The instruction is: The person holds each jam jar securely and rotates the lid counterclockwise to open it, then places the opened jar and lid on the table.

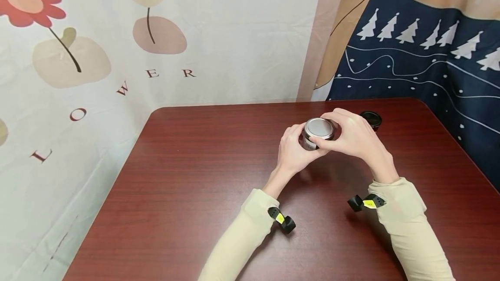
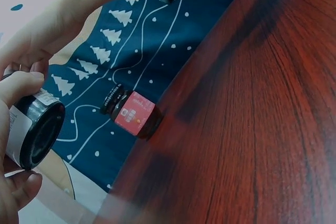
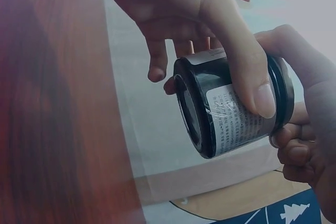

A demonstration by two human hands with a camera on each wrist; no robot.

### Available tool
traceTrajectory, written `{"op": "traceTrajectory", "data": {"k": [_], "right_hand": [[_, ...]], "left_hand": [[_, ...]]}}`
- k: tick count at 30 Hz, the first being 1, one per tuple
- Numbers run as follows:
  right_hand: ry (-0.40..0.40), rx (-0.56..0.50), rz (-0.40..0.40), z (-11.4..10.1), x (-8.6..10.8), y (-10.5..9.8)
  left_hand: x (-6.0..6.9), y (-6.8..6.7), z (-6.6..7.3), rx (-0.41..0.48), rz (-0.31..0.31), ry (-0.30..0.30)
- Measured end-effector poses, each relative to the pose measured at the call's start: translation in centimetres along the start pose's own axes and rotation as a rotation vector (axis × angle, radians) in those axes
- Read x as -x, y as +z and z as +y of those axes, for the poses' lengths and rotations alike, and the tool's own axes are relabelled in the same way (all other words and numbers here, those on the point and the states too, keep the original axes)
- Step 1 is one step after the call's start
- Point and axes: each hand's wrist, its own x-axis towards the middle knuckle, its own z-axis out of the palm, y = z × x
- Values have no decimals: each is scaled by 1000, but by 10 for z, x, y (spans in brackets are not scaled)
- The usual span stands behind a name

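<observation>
A dark jar (image 1: 319,127) with a silver lid is held above the table between both hands. In the right wrist view, white labels with small print show on the jar's (image 3: 231,121) side, and its base faces left. My left hand (image 1: 294,148) grips the jar's body, the thumb lying across the label. Around the lid curl the thumb and fingers of my right hand (image 1: 353,135). The left wrist view shows the jar's dark base (image 2: 44,135) clear of the tabletop; some fingertips behind it are hidden.
Beyond the right hand stands a second jar (image 1: 371,119) with a black lid; its red label (image 2: 135,113) shows in the left wrist view. The reddish-brown table (image 1: 187,177) ends near a printed cloth (image 1: 242,34) at the back and a dark blue one (image 1: 414,64) at right.
</observation>
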Motion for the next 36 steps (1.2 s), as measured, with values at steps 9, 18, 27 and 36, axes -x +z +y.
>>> {"op": "traceTrajectory", "data": {"k": [9, 18, 27, 36], "right_hand": [[-9, -4, -20, -5, -4, 1], [-15, -21, -32, -10, -7, 3], [-67, -26, -14, -14, -10, 10], [-98, -42, 3, -20, -15, 16]], "left_hand": [[3, -5, -4, 16, 34, 27], [5, -12, -6, 22, 34, 29], [9, -18, -11, 14, 40, 53], [10, -28, -16, 23, 46, 55]]}}
